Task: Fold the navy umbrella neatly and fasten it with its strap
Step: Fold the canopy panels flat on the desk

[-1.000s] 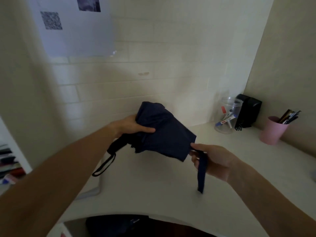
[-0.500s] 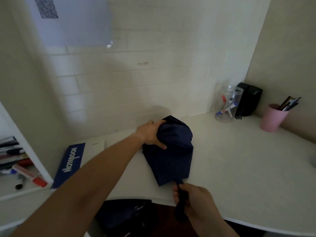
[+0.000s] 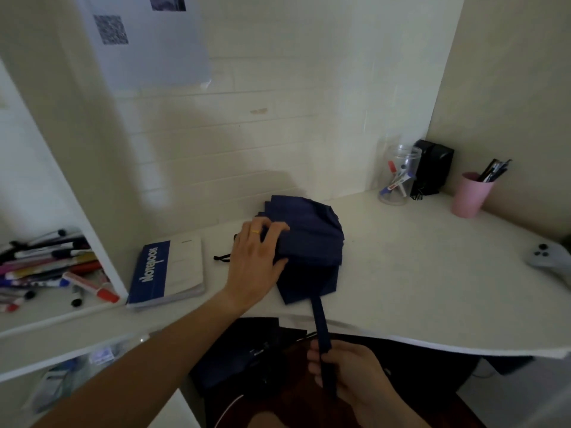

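The navy umbrella (image 3: 309, 242) lies collapsed on the white desk (image 3: 417, 273), its fabric gathered in loose pleats. My left hand (image 3: 256, 257) presses down on its left side, fingers curled over the cloth. The navy strap (image 3: 319, 322) runs from the umbrella's near edge over the desk's front edge. My right hand (image 3: 349, 375) grips the strap's end below the desk edge and holds it taut. The handle's black wrist loop (image 3: 221, 258) pokes out to the left of my left hand.
A blue notebook (image 3: 167, 270) lies left of the umbrella. Markers and pens fill a shelf (image 3: 46, 273) at far left. At the back right stand a clear jar (image 3: 398, 177), a black speaker (image 3: 432, 168) and a pink pen cup (image 3: 469, 193). A grey controller (image 3: 550, 261) sits at right.
The umbrella came down from mid-air onto the desk. My left hand moved on top of it, and my right hand drew the strap toward me past the desk edge.
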A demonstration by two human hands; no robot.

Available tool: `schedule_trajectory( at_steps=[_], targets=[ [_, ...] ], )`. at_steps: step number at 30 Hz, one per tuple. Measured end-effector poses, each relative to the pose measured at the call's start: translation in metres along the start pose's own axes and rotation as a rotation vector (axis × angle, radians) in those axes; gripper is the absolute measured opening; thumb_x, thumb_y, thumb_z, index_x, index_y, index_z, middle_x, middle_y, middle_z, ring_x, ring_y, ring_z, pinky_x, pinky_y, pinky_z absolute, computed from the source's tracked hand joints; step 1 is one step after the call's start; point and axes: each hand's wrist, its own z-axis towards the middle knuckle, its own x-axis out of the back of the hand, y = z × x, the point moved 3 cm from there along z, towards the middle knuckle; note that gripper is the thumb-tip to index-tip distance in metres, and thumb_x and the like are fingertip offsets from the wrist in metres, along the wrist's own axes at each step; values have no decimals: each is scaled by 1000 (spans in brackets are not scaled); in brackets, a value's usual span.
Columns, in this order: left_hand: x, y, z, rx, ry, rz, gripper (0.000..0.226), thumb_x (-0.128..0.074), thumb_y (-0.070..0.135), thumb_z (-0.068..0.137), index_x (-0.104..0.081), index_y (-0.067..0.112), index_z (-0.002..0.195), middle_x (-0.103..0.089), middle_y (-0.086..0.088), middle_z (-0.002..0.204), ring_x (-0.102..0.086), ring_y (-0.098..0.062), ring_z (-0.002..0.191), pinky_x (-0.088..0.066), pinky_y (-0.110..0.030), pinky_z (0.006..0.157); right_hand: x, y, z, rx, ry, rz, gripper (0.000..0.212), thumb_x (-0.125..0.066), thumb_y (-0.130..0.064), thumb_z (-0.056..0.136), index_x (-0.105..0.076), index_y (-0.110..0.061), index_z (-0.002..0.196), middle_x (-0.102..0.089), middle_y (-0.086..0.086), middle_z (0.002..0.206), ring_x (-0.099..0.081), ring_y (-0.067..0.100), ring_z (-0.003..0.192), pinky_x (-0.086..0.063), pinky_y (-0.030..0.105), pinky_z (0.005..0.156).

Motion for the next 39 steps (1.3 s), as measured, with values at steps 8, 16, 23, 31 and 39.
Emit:
schedule_trajectory(
  at_steps=[8, 16, 23, 31, 39],
  targets=[
    [-26, -6, -33, 173, -175, -60, 52, -85, 39, 74, -63, 23, 118, -54, -9, 118, -57, -27, 101, -52, -41, 83, 9, 11, -25, 95, 10, -487, 19, -64, -18, 96, -77, -5, 89, -80, 9, 83, -73, 18, 73, -59, 32, 69],
    [-27, -24, -23, 244, -212, -212, 27, -75, 34, 88, -73, 22, 112, -54, -3, 119, -61, -19, 94, -52, -31, 71, 12, -130, 16, 885, 339, -1242, 93, -80, -43, 74, -26, -39, 150, -42, -6, 130, -64, 21, 90, -56, 38, 77],
    [-2, -40, 48, 332, -180, -480, 10, -63, 36, 97, -69, 31, 103, -70, 8, 62, -66, -9, 60, -54, -29, 61, -21, -225, 71, 825, 232, -1512, 24, -75, -25, 76, -69, -13, 95, -75, 5, 90, -67, 24, 82, -49, 26, 69],
    [-27, -73, 124, 255, -24, -423, 39, -69, 27, 93, -54, 24, 129, -64, 0, 117, -61, -17, 105, -52, -35, 90, -43, -311, 171, 581, 180, -1279, 36, -78, -28, 82, -70, 2, 99, -70, 13, 70, -65, 28, 65, -52, 31, 60],
    [-74, -73, 4, -377, -495, -2, 64, -35, 69, 100, -33, 39, 156, -10, 3, 171, -3, -18, 158, -2, -43, 128, -21, -249, 185, 1041, 487, -1226, 42, -71, -33, 87, -56, -17, 124, -57, 8, 117, -62, 23, 81, -48, 32, 71]
  ],
)
